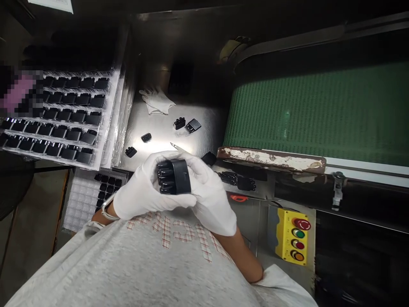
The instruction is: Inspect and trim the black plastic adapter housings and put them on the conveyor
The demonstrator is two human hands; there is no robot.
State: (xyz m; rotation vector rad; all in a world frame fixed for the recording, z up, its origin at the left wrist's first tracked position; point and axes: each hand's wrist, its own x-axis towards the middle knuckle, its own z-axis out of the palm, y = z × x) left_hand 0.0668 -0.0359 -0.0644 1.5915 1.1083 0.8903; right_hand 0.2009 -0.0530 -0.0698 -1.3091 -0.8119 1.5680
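Observation:
Close to my chest, a glossy black plastic part [182,177] with a smooth band and rounded prongs is held between both hands. My left hand [143,187], in a white glove, curls round the pronged side. The gloved fingers of my right hand [209,194] close on the smooth side. Beyond them on the metal table lie a loose black part [179,123], a flat-topped black piece [193,125] and two smaller black pieces. A slim pointed blade [179,147] lies just past my fingertips, its rear end hidden.
Trays of black parts [73,115] are stacked at the left, above a partly filled tray [86,200]. White gloves [156,101] lie at the table's back. A green conveyor belt [319,115] runs at the right, with a yellow button box [292,236] below it.

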